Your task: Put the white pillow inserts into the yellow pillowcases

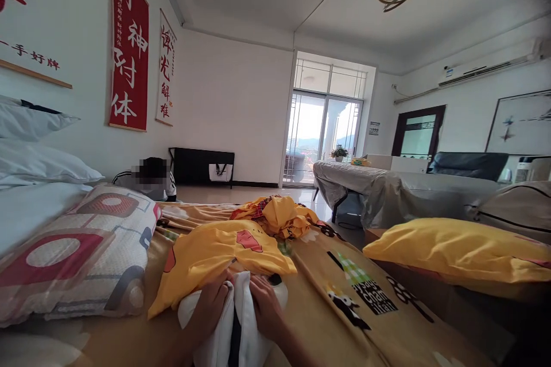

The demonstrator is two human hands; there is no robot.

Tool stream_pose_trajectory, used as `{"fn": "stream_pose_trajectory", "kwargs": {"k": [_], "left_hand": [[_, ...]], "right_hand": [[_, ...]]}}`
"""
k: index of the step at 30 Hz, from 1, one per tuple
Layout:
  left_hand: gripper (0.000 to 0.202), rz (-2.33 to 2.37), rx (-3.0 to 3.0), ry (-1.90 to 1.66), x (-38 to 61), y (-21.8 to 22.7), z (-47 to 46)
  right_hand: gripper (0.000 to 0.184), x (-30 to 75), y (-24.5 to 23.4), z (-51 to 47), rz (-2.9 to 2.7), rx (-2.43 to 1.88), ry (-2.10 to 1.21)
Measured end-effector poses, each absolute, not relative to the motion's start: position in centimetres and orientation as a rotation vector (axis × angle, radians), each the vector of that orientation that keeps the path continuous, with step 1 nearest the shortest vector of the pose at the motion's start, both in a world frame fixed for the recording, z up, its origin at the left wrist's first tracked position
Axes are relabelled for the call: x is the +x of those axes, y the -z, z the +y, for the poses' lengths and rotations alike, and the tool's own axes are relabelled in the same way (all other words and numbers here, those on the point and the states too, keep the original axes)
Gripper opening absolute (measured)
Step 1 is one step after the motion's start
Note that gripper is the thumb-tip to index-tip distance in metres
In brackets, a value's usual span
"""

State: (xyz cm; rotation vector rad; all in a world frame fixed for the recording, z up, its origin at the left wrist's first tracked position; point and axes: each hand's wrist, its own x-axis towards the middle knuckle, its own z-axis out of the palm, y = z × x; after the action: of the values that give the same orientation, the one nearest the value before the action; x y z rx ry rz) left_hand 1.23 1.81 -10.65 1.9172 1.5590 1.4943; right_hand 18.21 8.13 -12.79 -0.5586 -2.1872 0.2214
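Note:
A white pillow (244, 304) with a dark stripe stands folded lengthwise in front of me, its two white sides drawn up. My left hand (217, 292) is closed on the left side and my right hand (263, 298) on the right. At the pillow's far end lies a yellow pillowcase (193, 252) with reddish printed patches, over or against it. The fingertips of both hands are partly hidden near the pillowcase's edge. How far the pillow sits inside the case, I cannot tell.
A patterned blanket (314, 298) spreads beneath. Left lies a patterned pillow (77, 258) beside stacked white pillows (38, 155). Crumpled yellow fabric (282, 215) lies beyond, and a yellow pillow (456, 246) rests at right. A person (150, 183) is low behind the blanket; a covered table (348, 178) stands further off.

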Motion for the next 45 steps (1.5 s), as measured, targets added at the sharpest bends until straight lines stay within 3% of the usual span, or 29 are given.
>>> {"fn": "stream_pose_trajectory", "kwargs": {"k": [6,11,20,26,29,34,39,45], "left_hand": [[0.037,1.581,1.859,-1.349,2.5,11.2,3.4],[0.03,1.591,1.739,-1.307,2.6,10.6,3.7],[0.029,1.454,1.578,-1.343,3.2,5.9,7.9],[0.03,1.576,1.561,-1.23,4.7,9.9,10.2],[0.032,1.609,1.578,-1.248,4.7,11.4,9.8],[0.037,1.562,1.621,-1.321,4.4,9.9,7.7],[0.029,1.685,1.957,-1.674,0.2,10.6,3.5],[0.031,1.74,2.295,-1.046,-5.4,12.5,2.4]], "right_hand": [[0.025,16.7,14.6,8.5,-2.26,-0.571,-0.173],[0.022,18.2,13.4,8.0,-2.238,-0.632,-0.078],[0.054,18.9,12.6,1.5,-2.045,-0.823,0.356],[0.076,17.8,11.8,3.9,-2.302,-1.235,0.073],[0.073,18.2,11.0,4.1,-2.377,-1.273,-0.036],[0.062,19.3,9.7,3.6,-2.428,-1.187,-0.196],[0.055,20.3,10.2,4.8,-2.438,-1.041,-0.266],[0.05,21.4,11.3,4.8,-2.462,-0.863,-0.235]]}}
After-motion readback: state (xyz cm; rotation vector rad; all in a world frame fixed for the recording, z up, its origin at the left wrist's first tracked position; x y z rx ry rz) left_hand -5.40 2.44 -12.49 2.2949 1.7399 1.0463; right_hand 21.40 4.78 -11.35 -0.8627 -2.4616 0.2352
